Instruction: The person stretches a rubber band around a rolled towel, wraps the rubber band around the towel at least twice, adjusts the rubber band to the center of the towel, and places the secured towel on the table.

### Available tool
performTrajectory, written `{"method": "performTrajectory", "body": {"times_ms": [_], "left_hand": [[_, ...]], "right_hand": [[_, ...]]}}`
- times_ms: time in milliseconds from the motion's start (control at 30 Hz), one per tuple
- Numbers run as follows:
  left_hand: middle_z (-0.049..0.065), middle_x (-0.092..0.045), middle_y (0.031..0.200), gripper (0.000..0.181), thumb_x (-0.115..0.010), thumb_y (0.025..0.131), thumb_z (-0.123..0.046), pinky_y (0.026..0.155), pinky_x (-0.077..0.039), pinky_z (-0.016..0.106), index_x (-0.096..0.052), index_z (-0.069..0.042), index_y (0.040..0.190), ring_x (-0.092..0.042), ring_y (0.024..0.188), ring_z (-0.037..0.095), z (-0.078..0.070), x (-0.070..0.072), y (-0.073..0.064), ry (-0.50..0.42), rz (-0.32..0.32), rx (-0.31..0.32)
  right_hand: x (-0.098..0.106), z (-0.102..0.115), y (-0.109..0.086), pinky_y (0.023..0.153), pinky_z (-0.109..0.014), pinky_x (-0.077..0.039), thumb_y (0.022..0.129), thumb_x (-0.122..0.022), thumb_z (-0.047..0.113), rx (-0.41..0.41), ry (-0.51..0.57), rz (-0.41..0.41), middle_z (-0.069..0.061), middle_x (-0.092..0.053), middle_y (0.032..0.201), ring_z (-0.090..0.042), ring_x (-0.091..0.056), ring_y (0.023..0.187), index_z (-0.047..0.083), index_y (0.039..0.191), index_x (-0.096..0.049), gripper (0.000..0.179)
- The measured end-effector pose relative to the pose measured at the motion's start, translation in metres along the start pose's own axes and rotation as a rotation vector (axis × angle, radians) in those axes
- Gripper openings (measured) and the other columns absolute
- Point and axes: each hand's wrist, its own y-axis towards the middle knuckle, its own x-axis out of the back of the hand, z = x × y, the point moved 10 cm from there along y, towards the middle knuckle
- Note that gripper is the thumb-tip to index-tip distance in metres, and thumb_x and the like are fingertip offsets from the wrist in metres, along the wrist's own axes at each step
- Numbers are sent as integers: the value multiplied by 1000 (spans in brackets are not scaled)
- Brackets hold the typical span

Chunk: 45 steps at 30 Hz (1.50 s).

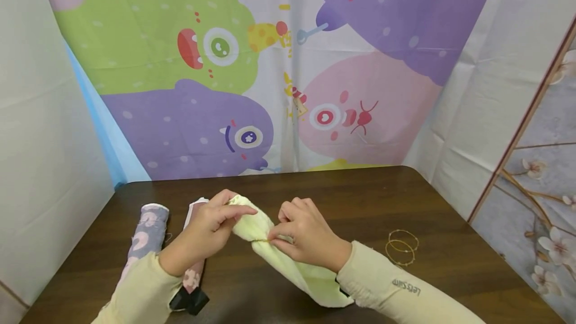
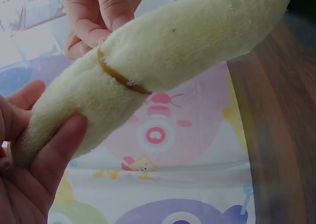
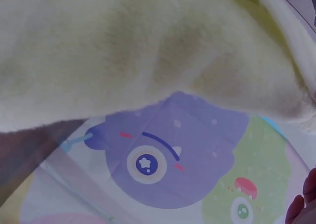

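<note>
A pale yellow-green plush cloth [image 1: 288, 264], rolled into a long tube, slants between my two hands above the table. My left hand [image 1: 202, 229] grips its upper end, thumb and fingers on opposite sides in the left wrist view. Around the roll runs a yellow-brown rubber band [image 2: 118, 76], drawing the cloth in. At that band, my right hand [image 1: 306, 234] pinches with thumb and fingertips, the other fingers curled. The loose lower end of the cloth flares wider under the right forearm. In the right wrist view, the cloth [image 3: 123, 56] fills the upper half and hides the right fingers.
Two more rolled cloths lie at the left on the dark wooden table [image 1: 369, 199]: a grey-and-pink patterned one [image 1: 146, 234] and a pink one [image 1: 192, 274], partly behind the left arm. Two loose rubber bands [image 1: 402, 248] overlap at the right. A cartoon-print curtain [image 1: 288, 64] hangs behind.
</note>
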Motion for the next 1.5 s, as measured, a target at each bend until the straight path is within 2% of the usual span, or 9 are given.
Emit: {"method": "performTrajectory", "body": {"times_ms": [100,467,1000,1133,1200,1267,1367,1433,1500], "left_hand": [[8,-58,83,42,-57,64,26,45,-32,13,-71,-4,89,-38,54,5,2,3,1,31,-25,18],[7,-56,83,42,-53,66,30,60,-40,18,-69,-1,90,-50,72,15,13,4,-4,-44,11,86],[7,-58,83,39,-54,69,29,56,-38,18,-71,-1,87,-48,71,11,21,19,-2,-45,-35,182],[8,-59,83,36,-54,71,28,51,-41,18,-71,1,87,-49,67,8,25,15,-3,-106,-14,275],[9,-60,85,31,-56,74,25,47,-44,19,-71,1,88,-51,65,5,29,7,-5,-166,19,353],[11,-60,86,28,-57,76,22,44,-47,21,-70,1,89,-52,63,4,29,-1,-6,-219,47,381],[10,-60,87,23,-64,75,16,45,-44,17,-69,-3,89,-49,59,2,20,-6,-4,-199,71,271],[8,-60,88,20,-70,77,6,49,-42,15,-68,-6,92,-49,63,4,13,-6,-3,-169,99,169],[6,-59,94,25,-78,74,-4,57,-42,15,-68,-9,98,-51,70,7,11,-7,-3,-152,143,121]], "right_hand": [[-1,1,-2,67,-28,-32,70,-84,17,-2,12,8,5,-40,74,-14,-35,69,22,74,-76,11],[-6,1,-14,63,-22,-27,73,-82,19,32,34,49,4,-38,73,-12,-33,68,21,76,-75,8],[4,-1,-30,64,-21,-22,73,-80,18,26,110,20,5,-37,72,-11,-29,66,21,76,-73,8],[5,0,-37,64,-20,-23,79,-76,21,52,157,-10,6,-38,72,-10,-29,66,20,79,-72,3],[6,-2,-39,64,-19,-25,86,-70,23,49,214,-34,6,-41,71,-9,-31,65,17,79,-71,9],[7,-6,-40,64,-17,-32,92,-62,23,37,291,-60,5,-48,71,-8,-39,65,13,81,-69,16],[5,-16,-39,64,-17,-40,92,-60,18,-3,390,-74,2,-59,73,-8,-47,63,9,82,-66,15],[4,-21,-39,64,-19,-44,88,-65,10,-31,418,-61,0,-63,75,-8,-50,63,8,83,-64,6],[2,-29,-39,64,-22,-44,82,-69,2,-77,435,-31,-1,-64,75,-7,-49,62,8,82,-63,8]]}}
